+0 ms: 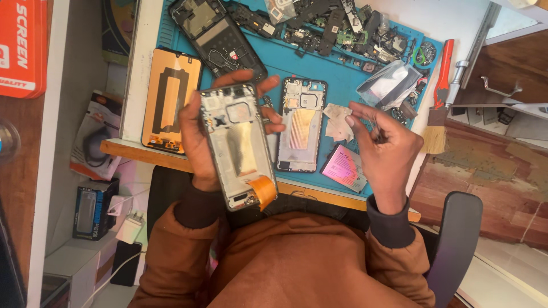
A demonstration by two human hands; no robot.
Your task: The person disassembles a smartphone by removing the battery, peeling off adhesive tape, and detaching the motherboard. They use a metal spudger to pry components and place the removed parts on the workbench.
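Left hand grips phone frame above blue mat; right hand beside frame, fingers curled, possibly pinching something small.

orange box far left | dark blue box lower left | pink-labelled battery mat edge | silver pouch mat right

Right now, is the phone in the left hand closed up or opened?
Opened. The phone frame in the left hand has no back cover: bare metal plate, empty camera cutout and an orange flex cable show.
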